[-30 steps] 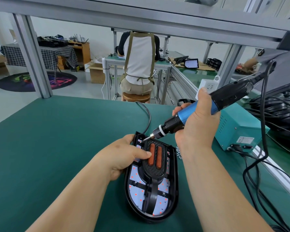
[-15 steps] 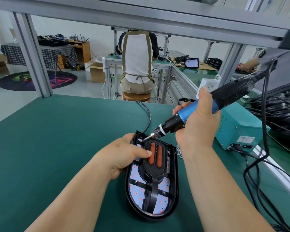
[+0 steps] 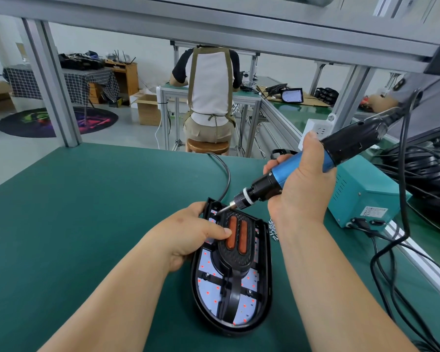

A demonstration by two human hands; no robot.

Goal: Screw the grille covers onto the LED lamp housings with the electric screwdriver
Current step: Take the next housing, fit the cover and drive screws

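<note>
A black oval LED lamp housing [image 3: 264, 280] lies on the green bench, its white LED board dotted with red points. A black grille cover [image 3: 235, 252] with two orange strips sits on its upper half. My left hand [image 3: 188, 235] grips the housing's upper left edge, thumb on the cover. My right hand [image 3: 302, 189] grips the blue and black electric screwdriver [image 3: 302, 168], which slants down to the left. Its bit tip rests at the cover's top left corner, beside my left fingers.
A small pile of screws [image 3: 273, 229] lies just right of the housing. A teal power box [image 3: 366, 196] with cables stands at the right, black parts [image 3: 427, 168] behind it. A person sits at another bench beyond the table's far edge.
</note>
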